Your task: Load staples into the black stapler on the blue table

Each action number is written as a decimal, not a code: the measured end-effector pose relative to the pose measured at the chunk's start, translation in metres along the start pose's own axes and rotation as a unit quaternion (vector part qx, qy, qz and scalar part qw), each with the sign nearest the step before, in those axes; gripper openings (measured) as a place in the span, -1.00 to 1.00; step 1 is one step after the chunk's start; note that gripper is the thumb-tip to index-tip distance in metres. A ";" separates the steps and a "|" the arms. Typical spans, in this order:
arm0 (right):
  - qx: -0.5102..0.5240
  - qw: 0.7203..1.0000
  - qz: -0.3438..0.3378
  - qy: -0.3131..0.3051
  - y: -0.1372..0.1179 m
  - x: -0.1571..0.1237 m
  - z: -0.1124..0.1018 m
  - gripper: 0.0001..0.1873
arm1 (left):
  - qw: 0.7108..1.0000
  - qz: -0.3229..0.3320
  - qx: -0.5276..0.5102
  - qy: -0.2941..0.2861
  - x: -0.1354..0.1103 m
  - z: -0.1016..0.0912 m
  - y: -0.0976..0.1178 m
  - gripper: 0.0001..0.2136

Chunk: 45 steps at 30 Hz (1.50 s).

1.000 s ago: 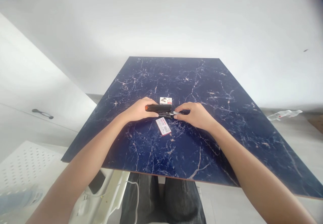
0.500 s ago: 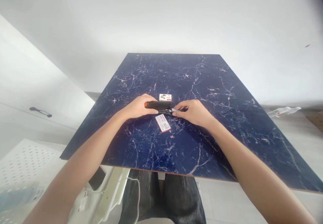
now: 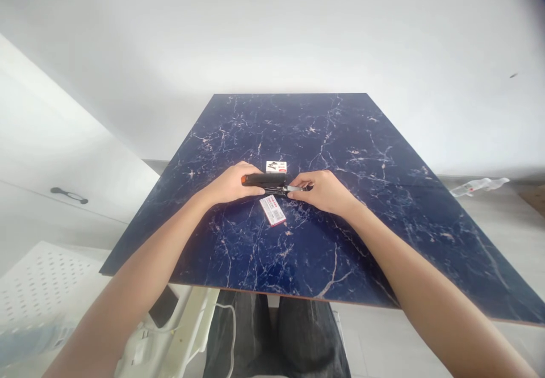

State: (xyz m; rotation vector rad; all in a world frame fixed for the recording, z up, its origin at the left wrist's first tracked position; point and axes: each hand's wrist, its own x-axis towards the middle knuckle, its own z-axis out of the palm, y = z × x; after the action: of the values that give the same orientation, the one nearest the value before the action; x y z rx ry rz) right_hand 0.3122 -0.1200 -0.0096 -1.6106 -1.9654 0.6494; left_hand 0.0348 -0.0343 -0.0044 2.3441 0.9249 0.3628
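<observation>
Blue marbled table, pale wall beyond. Box behind stapler, packet before it. Your left hand grips stapler; right hand pinches metal strip.

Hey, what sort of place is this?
Perhaps a home room or small office: there's a blue marbled table, a dark handle on a white cupboard, and what looks like a stapler.
</observation>
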 end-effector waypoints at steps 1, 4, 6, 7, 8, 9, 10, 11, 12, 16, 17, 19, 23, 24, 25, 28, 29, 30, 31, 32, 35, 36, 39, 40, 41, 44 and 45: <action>-0.003 1.000 -0.002 0.001 0.000 0.000 0.000 -0.89 | 1.000 -0.001 0.002 0.002 0.000 0.000 0.000 -0.59; -0.013 1.000 -0.007 0.000 0.001 0.000 0.001 -0.90 | 1.000 -0.006 0.006 0.010 0.000 0.000 0.000 -0.59; -0.021 1.000 -0.013 -0.001 0.002 0.000 0.001 -0.89 | 1.000 -0.003 0.006 0.006 0.000 0.000 0.000 -0.60; -0.028 0.999 -0.019 -0.001 0.001 0.000 0.001 -0.88 | 1.000 0.000 0.006 0.003 0.000 0.000 0.000 -0.60; -0.036 0.999 -0.026 -0.002 0.001 0.000 0.001 -0.87 | 1.000 0.001 0.006 0.001 0.000 0.000 0.000 -0.60; -0.044 0.998 -0.033 -0.004 0.000 0.000 0.001 -0.87 | 1.000 0.000 0.006 0.001 0.000 0.000 0.000 -0.60; -0.053 0.998 -0.041 -0.006 -0.001 0.000 0.001 -0.86 | 1.000 -0.002 0.007 0.001 0.001 0.000 0.000 -0.60; -0.061 0.997 -0.050 -0.010 -0.002 0.000 0.000 -0.85 | 1.000 -0.004 0.008 0.002 0.001 0.000 -0.001 -0.60; -0.070 0.996 -0.059 -0.016 -0.002 -0.001 -0.001 -0.85 | 1.000 -0.007 0.010 0.003 0.001 0.000 -0.001 -0.59; -0.122 0.987 -0.083 -0.057 -0.001 -0.003 -0.014 -0.81 | 1.000 -0.011 0.014 -0.001 0.001 0.000 -0.001 -0.58; -0.140 0.984 -0.085 -0.065 0.000 -0.003 -0.018 -0.80 | 1.000 -0.011 0.014 -0.001 0.001 0.000 0.000 -0.58; -0.170 0.978 -0.093 -0.077 0.005 -0.005 -0.027 -0.78 | 1.000 -0.015 0.012 0.000 0.000 0.000 0.000 -0.58; -0.190 0.972 -0.102 -0.094 0.017 -0.007 -0.036 -0.68 | 1.000 -0.020 0.006 -0.002 0.000 -0.001 0.001 -0.58; -0.194 0.971 -0.101 -0.091 0.019 -0.006 -0.035 -0.68 | 1.000 -0.019 0.005 -0.003 0.000 -0.001 0.002 -0.58; -0.201 0.971 -0.101 -0.082 0.020 -0.006 -0.033 -0.70 | 1.000 -0.016 0.006 -0.004 0.000 -0.001 0.002 -0.58; -0.219 0.969 -0.111 -0.038 0.017 -0.004 -0.021 -0.76 | 1.000 -0.012 0.011 -0.001 0.000 -0.001 0.003 -0.58; -0.220 0.968 -0.116 -0.025 0.016 -0.003 -0.016 -0.77 | 1.000 -0.012 0.013 0.000 0.000 -0.001 0.003 -0.58; -0.220 0.968 -0.120 -0.014 0.014 -0.002 -0.010 -0.78 | 1.000 -0.012 0.013 -0.002 0.000 -0.001 0.002 -0.58; -0.219 0.968 -0.123 -0.003 0.012 -0.001 -0.005 -0.80 | 1.000 -0.012 0.014 -0.003 0.000 -0.001 0.002 -0.58; -0.219 0.968 -0.126 0.006 0.010 0.001 0.001 -0.81 | 1.000 -0.013 0.013 -0.003 0.000 -0.001 0.002 -0.58; -0.226 0.964 -0.135 0.036 0.007 0.004 0.013 -0.83 | 1.000 -0.009 0.010 0.005 0.001 0.000 0.001 -0.58; -0.229 0.962 -0.140 0.044 0.006 0.005 0.016 -0.83 | 1.000 -0.006 0.009 0.009 0.001 0.000 0.001 -0.58; -0.232 0.960 -0.148 0.053 0.007 0.006 0.019 -0.81 | 1.000 -0.003 0.007 0.010 0.002 0.000 0.002 -0.59; -0.234 0.959 -0.149 0.056 0.007 0.006 0.019 -0.80 | 1.000 -0.004 0.006 0.007 0.002 0.000 0.002 -0.60; -0.237 0.958 -0.151 0.060 0.008 0.006 0.020 -0.79 | 1.000 -0.005 0.006 0.006 0.002 -0.001 0.003 -0.60; -0.247 0.950 -0.174 0.072 0.008 0.007 0.020 -0.77 | 1.000 0.001 0.004 0.010 0.002 -0.001 0.003 -0.60; -0.250 0.948 -0.183 0.076 0.007 0.007 0.021 -0.77 | 1.000 0.004 0.003 0.012 0.002 0.000 0.003 -0.60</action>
State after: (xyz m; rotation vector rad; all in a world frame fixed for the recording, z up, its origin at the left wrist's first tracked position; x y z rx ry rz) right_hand 0.3029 -0.1123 -0.0293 -1.4362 -2.3442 -0.1309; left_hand 0.0379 -0.0347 -0.0021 2.3541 0.9292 0.3920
